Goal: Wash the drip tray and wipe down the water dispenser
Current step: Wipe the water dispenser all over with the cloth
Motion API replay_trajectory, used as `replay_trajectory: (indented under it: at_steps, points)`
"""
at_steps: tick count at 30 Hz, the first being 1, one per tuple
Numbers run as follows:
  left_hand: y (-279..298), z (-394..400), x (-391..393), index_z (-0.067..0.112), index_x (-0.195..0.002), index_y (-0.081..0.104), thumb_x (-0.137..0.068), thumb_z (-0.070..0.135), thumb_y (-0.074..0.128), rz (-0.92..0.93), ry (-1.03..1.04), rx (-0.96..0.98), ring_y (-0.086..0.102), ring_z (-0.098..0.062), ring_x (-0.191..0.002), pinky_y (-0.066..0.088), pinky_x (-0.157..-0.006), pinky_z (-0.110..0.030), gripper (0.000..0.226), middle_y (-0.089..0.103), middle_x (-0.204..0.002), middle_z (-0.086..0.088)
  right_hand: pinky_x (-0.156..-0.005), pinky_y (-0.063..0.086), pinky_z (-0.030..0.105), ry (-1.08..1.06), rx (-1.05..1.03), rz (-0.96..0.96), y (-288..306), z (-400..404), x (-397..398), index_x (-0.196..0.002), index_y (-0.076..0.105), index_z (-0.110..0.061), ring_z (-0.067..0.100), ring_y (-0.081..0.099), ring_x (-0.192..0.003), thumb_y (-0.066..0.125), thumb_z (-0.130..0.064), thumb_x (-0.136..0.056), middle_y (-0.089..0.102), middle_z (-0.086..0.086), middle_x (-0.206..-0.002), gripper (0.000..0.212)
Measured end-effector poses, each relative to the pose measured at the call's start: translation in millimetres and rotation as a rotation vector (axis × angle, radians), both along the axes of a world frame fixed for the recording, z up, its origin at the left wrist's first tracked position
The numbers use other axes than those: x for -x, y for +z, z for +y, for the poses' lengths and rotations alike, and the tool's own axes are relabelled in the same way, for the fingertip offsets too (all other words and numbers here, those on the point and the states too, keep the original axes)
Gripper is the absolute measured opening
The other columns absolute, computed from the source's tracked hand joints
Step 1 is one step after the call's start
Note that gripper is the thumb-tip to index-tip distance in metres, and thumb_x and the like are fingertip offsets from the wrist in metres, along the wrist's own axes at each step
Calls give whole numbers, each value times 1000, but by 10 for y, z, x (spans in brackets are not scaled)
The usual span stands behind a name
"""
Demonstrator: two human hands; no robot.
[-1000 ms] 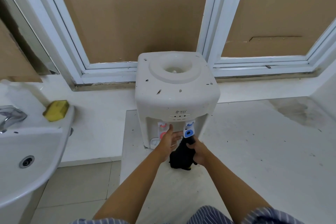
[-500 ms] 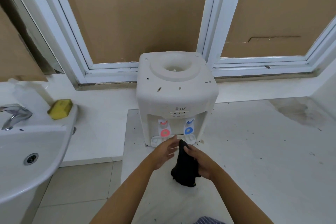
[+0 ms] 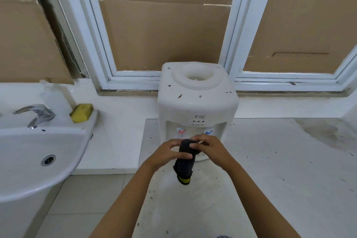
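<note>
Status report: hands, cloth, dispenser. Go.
Left hand and right hand both grip black cloth. Cloth hangs before dispenser, off its face. Nothing in the way.

Both forearms are bare; a striped blue-grey garment (image 3: 222, 236) shows at the bottom edge.

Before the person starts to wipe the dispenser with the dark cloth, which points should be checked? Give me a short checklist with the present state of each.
1. Dark cloth held firmly: ok, left hand and right hand both grip it.
2. Cloth damp: cannot tell.
3. Water dispenser upright on the counter: ok.
4. Dispenser top clean: not ok, dark specks show on it.
5. Drip tray in place under the taps: cannot tell, the hands and cloth hide it.
6. Sink and yellow sponge near for washing: ok, both are to the left.
</note>
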State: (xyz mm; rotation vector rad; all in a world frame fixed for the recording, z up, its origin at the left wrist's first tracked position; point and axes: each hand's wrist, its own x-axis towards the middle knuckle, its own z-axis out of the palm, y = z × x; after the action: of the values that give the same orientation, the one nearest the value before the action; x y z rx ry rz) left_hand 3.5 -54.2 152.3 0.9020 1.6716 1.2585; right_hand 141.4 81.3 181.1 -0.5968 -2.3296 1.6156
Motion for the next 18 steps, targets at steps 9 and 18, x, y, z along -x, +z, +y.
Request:
replay_trajectory:
  at_steps: [9,18]
  points:
    - [-91,-154,-194,12,-115,68,-76,36,78,-380,62,45,67,-30,-105,50,-99,-45,47,71,-111,-12,-80,57,29,-124,299,-41,-198,-108,49,-104,69,-17,19,70,-92,74,-29,-84,75,4,-97,23]
    - [-369,-41,-179,2,-101,59,-87,22,67,-534,557,-66,64,-23,-79,54,-72,-31,26,64,-90,-13,-84,52,34,-315,505,-165,-613,-29,-74,-110,66,-22,23,65,-100,56,-31,-96,68,1,-114,19]
